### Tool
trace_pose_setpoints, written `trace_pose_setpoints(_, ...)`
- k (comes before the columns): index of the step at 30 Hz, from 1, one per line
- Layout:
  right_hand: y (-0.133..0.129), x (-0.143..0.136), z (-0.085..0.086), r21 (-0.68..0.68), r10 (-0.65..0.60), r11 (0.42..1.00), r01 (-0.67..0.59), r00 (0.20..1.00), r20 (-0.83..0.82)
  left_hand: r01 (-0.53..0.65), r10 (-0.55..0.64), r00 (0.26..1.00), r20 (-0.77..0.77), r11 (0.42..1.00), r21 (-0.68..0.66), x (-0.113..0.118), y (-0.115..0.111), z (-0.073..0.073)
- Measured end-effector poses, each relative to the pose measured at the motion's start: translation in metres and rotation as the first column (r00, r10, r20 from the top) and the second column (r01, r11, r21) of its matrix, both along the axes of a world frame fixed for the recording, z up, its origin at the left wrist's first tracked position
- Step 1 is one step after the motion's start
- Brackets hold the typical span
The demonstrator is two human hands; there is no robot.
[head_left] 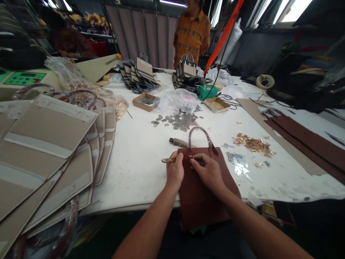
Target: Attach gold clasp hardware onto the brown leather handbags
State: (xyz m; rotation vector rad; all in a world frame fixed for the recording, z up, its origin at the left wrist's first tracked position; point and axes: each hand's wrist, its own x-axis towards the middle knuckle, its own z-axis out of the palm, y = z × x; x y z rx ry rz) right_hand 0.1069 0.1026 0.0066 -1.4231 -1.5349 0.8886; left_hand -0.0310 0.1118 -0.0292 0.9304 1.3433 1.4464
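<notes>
A dark brown bag panel [206, 194] with a plastic-wrapped looped handle [201, 128] lies in front of me, its lower end over the table edge. My left hand [175, 171] is closed round a slim brown-handled tool [167, 160] at the panel's upper left edge; the tool's other end is hidden. My right hand [208, 171] rests over the panel, thumb and forefinger pinching a small gold metal fitting [190, 157] near the left foot of the handle. Just beyond the panel lies a dark-tipped grey tool [178, 142].
Gold fittings [256, 144] and thin metal plates [239, 165] lie to the right. Small grey plates [182, 121] are heaped ahead, near two cardboard trays [145, 102]. Beige panels [48, 126] are stacked left, brown panels [309, 140] right. A person [192, 36] stands across the table.
</notes>
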Motion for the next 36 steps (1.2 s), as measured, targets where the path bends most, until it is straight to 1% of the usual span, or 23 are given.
trace_pose_setpoints(5, 0.004, -0.004, -0.011, 0.049, -0.042, 0.998, 0.038, 0.996, 0.077, 0.009, -0.008, 0.998, -0.061, 1.000, 0.023, 0.001, 0.001, 0.002)
trace_pose_setpoints(10, 0.003, -0.011, -0.012, 0.132, -0.120, 0.986, 0.099, 0.978, 0.168, 0.024, -0.019, 0.994, -0.105, 0.999, 0.042, 0.002, 0.000, 0.008)
trace_pose_setpoints(15, 0.002, -0.015, -0.013, 0.166, -0.107, 0.984, 0.068, 0.964, 0.243, 0.051, -0.043, 0.991, -0.124, 0.997, 0.064, 0.001, -0.001, 0.008)
trace_pose_setpoints(18, 0.004, -0.017, -0.015, 0.223, -0.113, 0.974, 0.050, 0.953, 0.281, 0.068, -0.058, 0.987, -0.153, 0.996, 0.061, 0.002, -0.001, 0.007)
trace_pose_setpoints(20, 0.005, -0.019, -0.015, 0.249, -0.127, 0.967, 0.057, 0.952, 0.277, 0.077, -0.066, 0.985, -0.160, 0.995, 0.061, 0.002, -0.001, 0.007)
trace_pose_setpoints(24, 0.007, -0.020, -0.011, 0.211, -0.145, 0.973, 0.095, 0.961, 0.235, 0.097, -0.086, 0.989, -0.122, 0.992, 0.086, 0.003, -0.003, 0.006)
trace_pose_setpoints(26, 0.005, -0.018, -0.009, 0.211, -0.126, 0.974, 0.076, 0.964, 0.235, 0.104, -0.095, 0.992, -0.081, 0.988, 0.113, 0.002, -0.004, 0.006)
trace_pose_setpoints(29, 0.001, -0.014, -0.008, 0.206, -0.118, 0.976, 0.071, 0.967, 0.226, 0.063, -0.057, 0.996, -0.063, 0.993, 0.101, 0.002, -0.003, 0.003)
trace_pose_setpoints(32, -0.004, -0.010, -0.010, 0.119, -0.148, 0.984, 0.132, 0.979, 0.138, 0.013, -0.007, 0.996, -0.085, 0.998, 0.064, 0.002, -0.002, -0.001)
trace_pose_setpoints(34, -0.005, -0.009, -0.013, 0.061, -0.156, 0.987, 0.152, 0.985, 0.068, 0.015, -0.010, 0.996, -0.092, 0.998, 0.060, 0.002, -0.001, -0.003)
trace_pose_setpoints(36, -0.004, -0.009, -0.016, 0.051, -0.156, 0.987, 0.153, 0.987, 0.048, 0.024, -0.018, 0.995, -0.103, 0.998, 0.057, 0.002, 0.000, -0.004)
